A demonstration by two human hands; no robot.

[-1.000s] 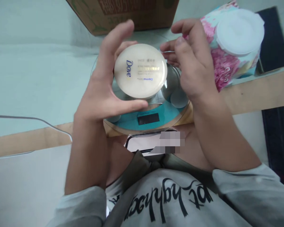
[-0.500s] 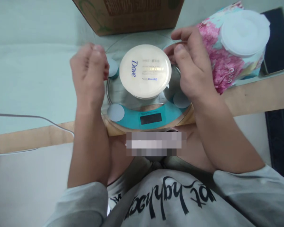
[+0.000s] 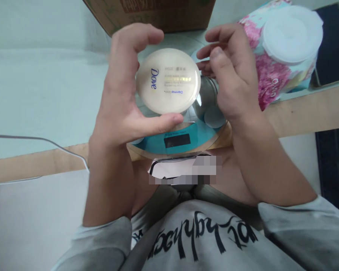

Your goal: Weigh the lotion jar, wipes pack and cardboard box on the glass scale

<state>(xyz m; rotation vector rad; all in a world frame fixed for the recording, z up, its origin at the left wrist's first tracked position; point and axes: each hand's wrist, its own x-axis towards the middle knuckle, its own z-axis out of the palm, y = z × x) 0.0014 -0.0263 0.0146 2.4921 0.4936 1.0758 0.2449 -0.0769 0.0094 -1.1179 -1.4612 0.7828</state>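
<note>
A cream oval tub [image 3: 168, 81] with a "Dove" label on its lid rests on a round glass scale [image 3: 203, 131], which has a turquoise band and a dark display [image 3: 177, 140]. My left hand [image 3: 124, 82] is open in a wide C around the tub's left side, thumb along the near edge and index finger beyond the far edge. Whether it touches the tub is hard to see. To the tub's right, my right hand [image 3: 233, 69] hovers over the scale's edge, fingers loosely curled and apart from the thumb, holding nothing visible.
A brown cardboard box [image 3: 158, 17] stands behind the scale. At the right are a pink flowered pack [image 3: 268, 75] with a white round lid [image 3: 293, 34] and a dark flat object [image 3: 335, 45]. A white cable [image 3: 45, 139] crosses the table's wooden edge [image 3: 307, 111].
My left hand has opened from a closed shape and moved right, around the tub. The right hand stays almost where it was, and the view has shifted slightly.
</note>
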